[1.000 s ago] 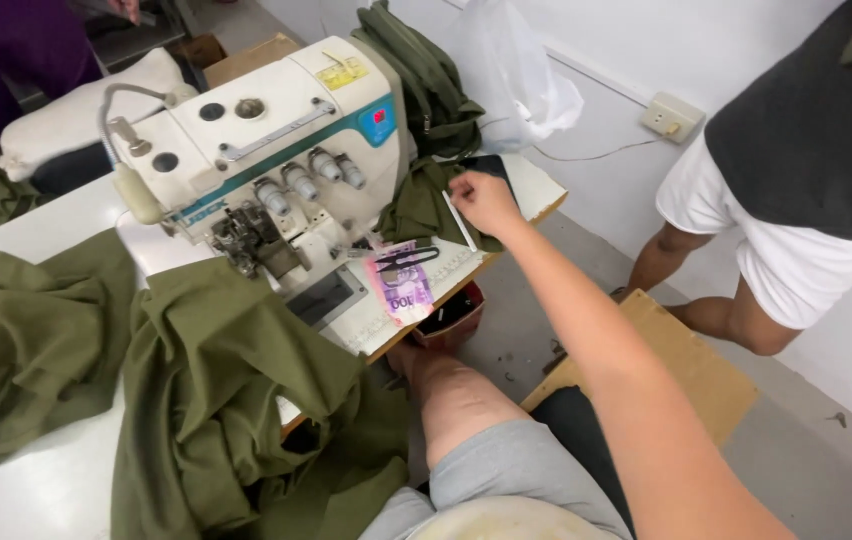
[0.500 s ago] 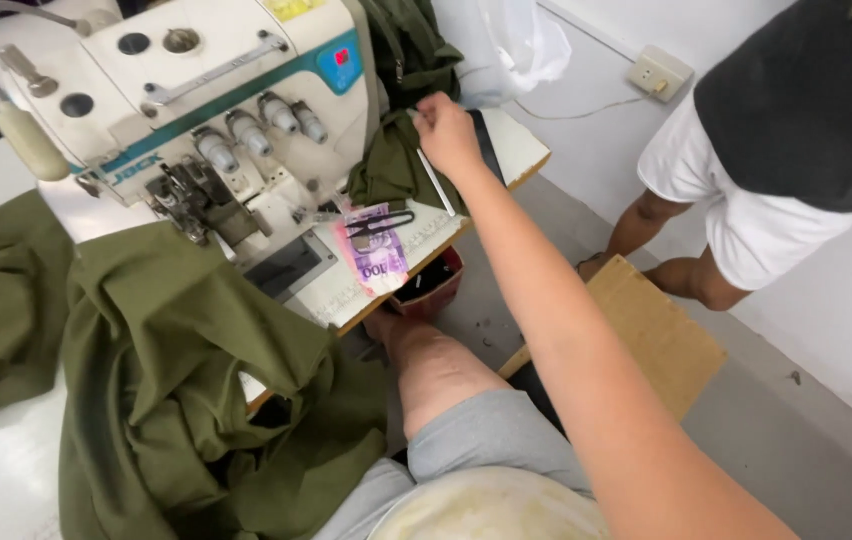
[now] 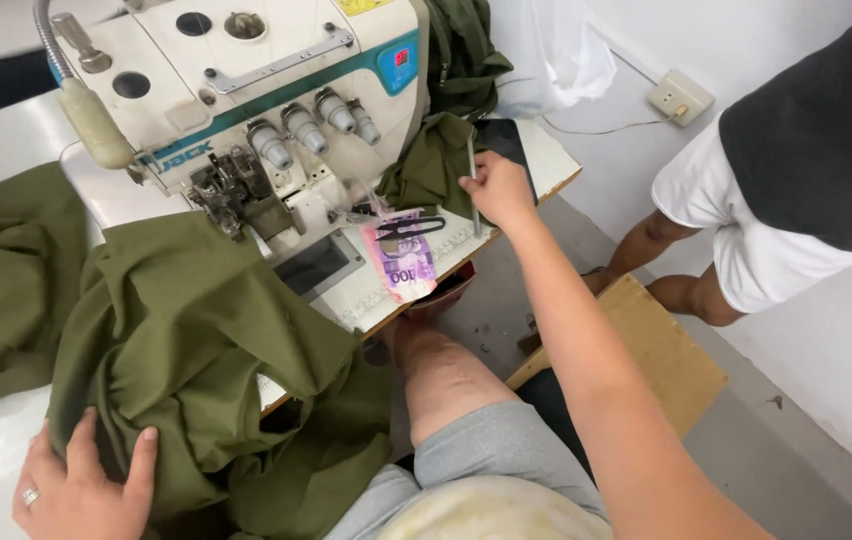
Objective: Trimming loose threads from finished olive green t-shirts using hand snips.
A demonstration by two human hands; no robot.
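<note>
Presently, a thin grey rod-like tool (image 3: 472,185) is being pinched in the right hand (image 3: 499,190) at the far right corner of the sewing table (image 3: 554,160), just beside a small bunch of olive fabric (image 3: 431,165). The tool's long axis is lying roughly front to back across the table, its lower end being pointed toward the front edge; only the right hand is near it. The fingers are being curled closed about the tool, and the right arm is being held stretched well forward, the forearm crossing above a bare knee. The left hand (image 3: 81,490) is being kept well apart, at the near left of the table, spread flat and open on a large heap of olive cloth (image 3: 196,350), with nothing gripped; a ring is being worn on it. Between the two hands, a white overlock sewing machine (image 3: 246,100) is being seen, with black snips (image 3: 411,227) and a purple banknote (image 3: 401,260) lying near the front edge. Another person (image 3: 786,190) is standing to the right, off the table.
</note>
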